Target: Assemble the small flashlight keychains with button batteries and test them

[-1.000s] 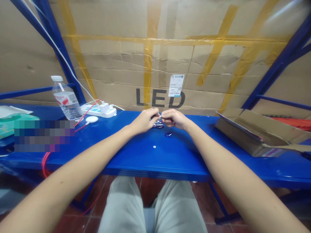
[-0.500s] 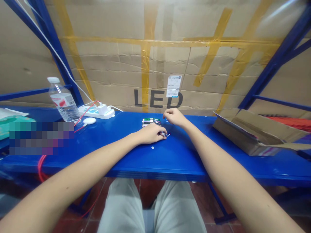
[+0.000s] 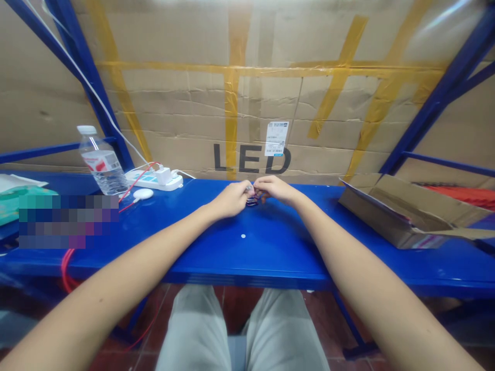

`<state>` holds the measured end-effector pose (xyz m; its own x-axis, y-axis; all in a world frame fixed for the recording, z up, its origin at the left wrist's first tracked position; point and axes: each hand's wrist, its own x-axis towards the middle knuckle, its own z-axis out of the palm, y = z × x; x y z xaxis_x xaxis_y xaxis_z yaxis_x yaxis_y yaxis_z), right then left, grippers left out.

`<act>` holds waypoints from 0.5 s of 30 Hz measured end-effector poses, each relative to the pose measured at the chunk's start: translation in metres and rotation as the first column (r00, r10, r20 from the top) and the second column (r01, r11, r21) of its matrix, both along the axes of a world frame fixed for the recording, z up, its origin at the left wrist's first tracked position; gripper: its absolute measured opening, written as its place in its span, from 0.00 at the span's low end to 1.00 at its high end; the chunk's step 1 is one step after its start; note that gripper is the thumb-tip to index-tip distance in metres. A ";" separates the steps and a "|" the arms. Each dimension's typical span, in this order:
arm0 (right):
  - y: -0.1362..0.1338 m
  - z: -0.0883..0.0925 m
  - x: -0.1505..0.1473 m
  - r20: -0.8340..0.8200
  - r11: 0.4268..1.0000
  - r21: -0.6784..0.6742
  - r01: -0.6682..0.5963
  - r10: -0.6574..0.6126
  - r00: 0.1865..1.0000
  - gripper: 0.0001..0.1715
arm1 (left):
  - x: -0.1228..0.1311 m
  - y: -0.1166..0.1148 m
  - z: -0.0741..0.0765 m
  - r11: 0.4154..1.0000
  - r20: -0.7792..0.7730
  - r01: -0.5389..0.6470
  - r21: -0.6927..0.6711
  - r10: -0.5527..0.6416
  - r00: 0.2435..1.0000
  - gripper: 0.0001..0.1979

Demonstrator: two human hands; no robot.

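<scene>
My left hand [image 3: 234, 198] is closed around a slim pen, most of it hidden by the fingers. Fingertip to fingertip with it, my right hand [image 3: 276, 188] pinches at the pen's right end. What exactly lies between the right fingertips is too small to make out clearly. Just below the meeting fingers, part of a row of pens [image 3: 252, 202] shows on the blue table [image 3: 286, 247]; the left hand covers the others.
A water bottle [image 3: 101, 162], a white power strip [image 3: 154, 179] and a round white charger [image 3: 143, 194] stand at the left. An open cardboard box [image 3: 402, 234] sits at the right, with red material [image 3: 464, 196] behind it. A large carton [image 3: 185, 113] backs the table.
My left hand has moved up and slightly left with the pen, off the near side of the row. My right hand has come down slightly, and its fingertips now meet the left hand's.
</scene>
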<state>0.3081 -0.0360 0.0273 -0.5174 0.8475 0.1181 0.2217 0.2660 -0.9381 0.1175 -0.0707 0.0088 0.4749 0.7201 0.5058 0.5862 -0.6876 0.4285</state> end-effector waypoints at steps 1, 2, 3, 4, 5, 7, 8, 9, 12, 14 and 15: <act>-0.002 0.001 0.000 -0.032 0.996 -0.078 -0.053 0.051 0.998 0.07 | -0.003 0.002 0.003 1.000 0.055 -0.031 -0.002 0.031 0.998 0.09; -0.004 0.002 -0.001 -0.069 0.984 -0.141 -0.105 0.096 0.993 0.07 | -0.006 0.005 0.006 0.999 0.106 -0.051 -0.009 0.052 0.993 0.09; -0.006 0.001 -0.002 -0.109 0.972 -0.181 -0.149 0.130 0.985 0.07 | -0.009 0.007 0.008 0.998 0.154 -0.067 -0.020 0.070 0.986 0.09; -0.007 0.000 -0.004 -0.150 0.964 -0.196 -0.177 0.149 0.977 0.08 | -0.011 0.010 0.009 0.996 0.195 -0.077 -0.035 0.083 0.977 0.09; -0.008 -0.001 -0.006 -0.190 0.963 -0.192 -0.187 0.151 0.970 0.09 | -0.012 0.012 0.010 0.995 0.232 -0.082 -0.052 0.092 0.968 0.08; -0.010 -0.007 -0.014 -0.267 0.978 -0.149 -0.146 0.103 0.958 0.10 | -0.014 0.016 0.008 0.992 0.296 -0.069 -0.102 0.096 0.950 0.08; -0.010 -0.010 -0.018 -0.302 0.985 -0.132 -0.110 0.066 0.951 0.11 | -0.014 0.018 0.007 0.990 0.326 -0.050 -0.130 0.091 0.941 0.08; -0.010 -0.012 -0.022 -0.336 0.989 -0.118 -0.084 0.040 0.941 0.11 | -0.013 0.019 0.005 0.987 0.354 -0.029 -0.157 0.084 0.932 0.07; -0.011 -0.017 -0.031 -0.403 0.994 -0.110 -0.005 -0.040 0.914 0.12 | -0.012 0.022 0.000 0.980 0.416 0.025 -0.198 0.061 0.907 0.07; -0.010 -0.017 -0.035 -0.424 0.994 -0.105 0.041 -0.082 0.902 0.12 | -0.010 0.022 -0.003 0.980 0.431 0.038 -0.197 0.052 0.901 0.07; -0.010 -0.017 -0.036 -0.427 0.993 -0.099 0.064 -0.101 0.899 0.12 | -0.010 0.022 -0.004 0.980 0.435 0.043 -0.196 0.048 0.899 0.07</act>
<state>0.2721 -0.0457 0.0099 -0.3594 0.9009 0.2434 -0.1908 0.1844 -0.9642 0.1078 -0.0483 0.0048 0.2374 0.8266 0.5103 0.3111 -0.5623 0.7662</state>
